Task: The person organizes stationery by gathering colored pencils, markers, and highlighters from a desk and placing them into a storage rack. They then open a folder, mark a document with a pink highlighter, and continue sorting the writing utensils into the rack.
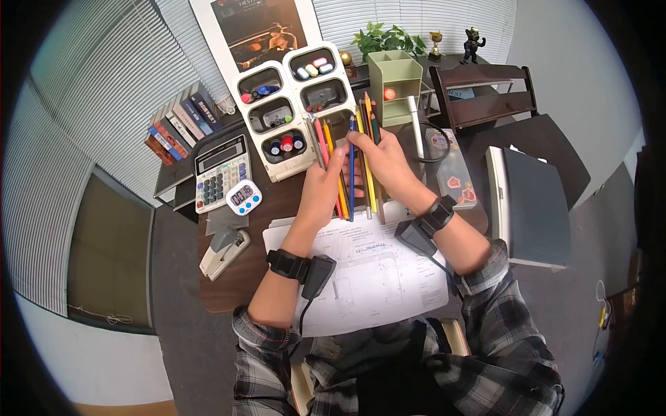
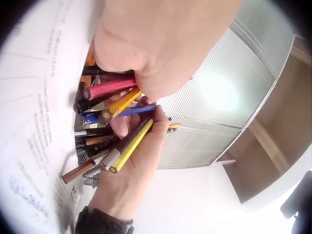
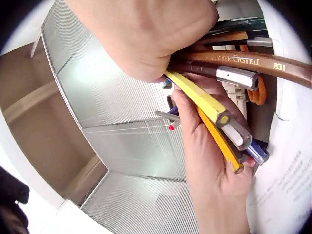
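Note:
Both hands hold a loose bundle of pencils and pens upright above the desk. The left hand (image 1: 322,191) grips a pink pencil (image 1: 322,142) and an orange-yellow one (image 1: 328,139). A blue pencil (image 1: 352,173) stands between the two hands. The right hand (image 1: 390,166) has its thumb and fingers round a yellow pencil (image 1: 368,166), with brown and dark green ones beside it. In the right wrist view a brown pencil (image 3: 243,61) with lettering and a yellow one (image 3: 200,97) come out below the right palm. Some fingertips are hidden behind the bundle.
Printed sheets (image 1: 368,277) lie in front. To the left are a white organizer (image 1: 284,111), a calculator (image 1: 222,170), a timer (image 1: 244,197) and a stapler (image 1: 225,253). Behind stands a green holder (image 1: 395,66); a clear case (image 1: 454,173) lies to the right.

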`<state>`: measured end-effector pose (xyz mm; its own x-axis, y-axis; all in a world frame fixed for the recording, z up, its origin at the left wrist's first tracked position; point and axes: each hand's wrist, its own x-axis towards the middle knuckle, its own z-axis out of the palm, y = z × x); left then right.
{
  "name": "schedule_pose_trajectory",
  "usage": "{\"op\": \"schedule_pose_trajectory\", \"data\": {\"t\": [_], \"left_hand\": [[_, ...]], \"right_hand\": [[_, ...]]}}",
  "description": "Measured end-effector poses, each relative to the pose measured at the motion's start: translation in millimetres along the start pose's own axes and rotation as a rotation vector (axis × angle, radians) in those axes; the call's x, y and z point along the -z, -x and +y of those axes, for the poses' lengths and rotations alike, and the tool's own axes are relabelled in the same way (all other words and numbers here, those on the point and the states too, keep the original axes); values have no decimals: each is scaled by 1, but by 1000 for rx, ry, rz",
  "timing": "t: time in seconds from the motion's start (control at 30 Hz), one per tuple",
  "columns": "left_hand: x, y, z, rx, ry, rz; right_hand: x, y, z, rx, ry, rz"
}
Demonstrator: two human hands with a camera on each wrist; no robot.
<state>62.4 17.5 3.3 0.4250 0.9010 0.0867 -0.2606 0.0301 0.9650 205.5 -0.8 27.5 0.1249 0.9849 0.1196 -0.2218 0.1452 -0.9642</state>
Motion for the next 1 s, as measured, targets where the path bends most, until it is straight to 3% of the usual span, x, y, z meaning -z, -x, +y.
{"op": "schedule_pose_trajectory", "data": {"t": [0.33, 0.73, 1.0], "left_hand": [[0, 0, 0, -26, -28, -17], [4, -3, -2, -35, 4, -77], [1, 0, 2, 7, 8, -89]], "right_hand": [[4, -4, 4, 96, 89, -24], [4, -5, 5, -33, -144, -70], [5, -5, 5, 12, -100, -61]]}}
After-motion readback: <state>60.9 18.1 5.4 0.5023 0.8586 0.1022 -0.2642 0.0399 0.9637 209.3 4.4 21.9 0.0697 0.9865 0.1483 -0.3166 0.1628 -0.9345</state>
